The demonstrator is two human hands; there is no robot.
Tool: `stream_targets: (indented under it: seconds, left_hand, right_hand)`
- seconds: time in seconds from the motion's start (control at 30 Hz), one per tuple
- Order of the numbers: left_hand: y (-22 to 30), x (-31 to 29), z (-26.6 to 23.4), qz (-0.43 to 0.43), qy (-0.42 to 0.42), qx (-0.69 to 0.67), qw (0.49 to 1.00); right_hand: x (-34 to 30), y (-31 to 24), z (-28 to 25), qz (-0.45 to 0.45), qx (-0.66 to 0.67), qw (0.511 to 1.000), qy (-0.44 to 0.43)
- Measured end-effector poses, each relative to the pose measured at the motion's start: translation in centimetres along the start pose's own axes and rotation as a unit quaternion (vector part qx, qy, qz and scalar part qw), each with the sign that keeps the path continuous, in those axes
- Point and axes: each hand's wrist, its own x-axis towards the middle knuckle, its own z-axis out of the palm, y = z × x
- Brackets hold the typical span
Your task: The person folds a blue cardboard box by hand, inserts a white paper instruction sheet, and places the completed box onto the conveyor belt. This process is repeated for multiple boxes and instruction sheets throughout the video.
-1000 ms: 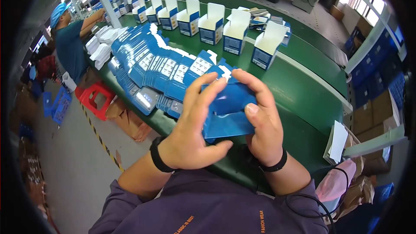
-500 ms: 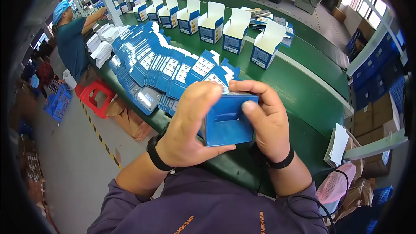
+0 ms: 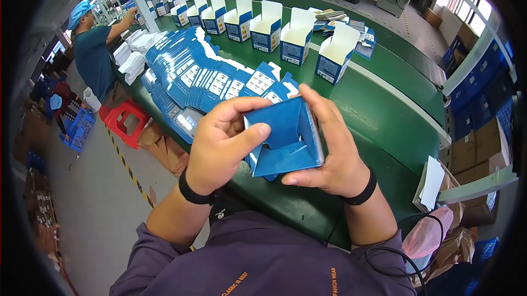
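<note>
A blue carton (image 3: 285,159) is held between my two hands over the near edge of the green worktop, tilted, with its end flaps showing toward me. My left hand (image 3: 219,145) grips its left side, the thumb pressing on a flap at the end. Along the right side lie the fingers of my right hand (image 3: 335,156), its thumb under the lower edge. Just behind the carton, flat blue and white carton blanks (image 3: 219,85) lie fanned out in overlapping piles.
Opened blue cartons (image 3: 332,57) with raised white lids stand in a row along the green worktop (image 3: 379,109). White folded papers (image 3: 132,57) lie near a co-worker (image 3: 93,49) in a blue cap. A red stool (image 3: 123,123) stands left; a paper stack (image 3: 431,183) is at right.
The carton has turned in my hands, and its end flaps now sit at a different angle. My left thumb has moved onto a flap; my right thumb has shifted to the lower edge.
</note>
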Motion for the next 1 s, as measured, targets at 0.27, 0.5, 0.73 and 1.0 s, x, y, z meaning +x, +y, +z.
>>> stream_targets:
  seconds: [0.27, 0.5, 0.73, 1.0]
  left_hand:
    - [-1.2, -0.1, 0.4, 0.093, -0.013, 0.157, 0.983]
    - [-2.2, 1.3, -3.5, 0.003, -0.005, 0.019, 1.000]
    - [-5.4, 1.4, -2.6, -0.227, 0.016, -0.236, 0.945]
    - [-8.4, 0.2, -3.7, 0.076, -0.080, 0.638, 0.762]
  right_hand:
    - [-0.5, 0.4, 0.4, 0.034, 0.030, 0.998, 0.031]
    - [-1.1, 1.6, -1.1, 0.092, 0.220, 0.971, 0.026]
    - [-2.6, 7.0, -1.7, 0.083, -0.102, 0.973, 0.191]
    - [-2.6, 19.3, -10.8, 0.479, -0.116, 0.828, 0.267]
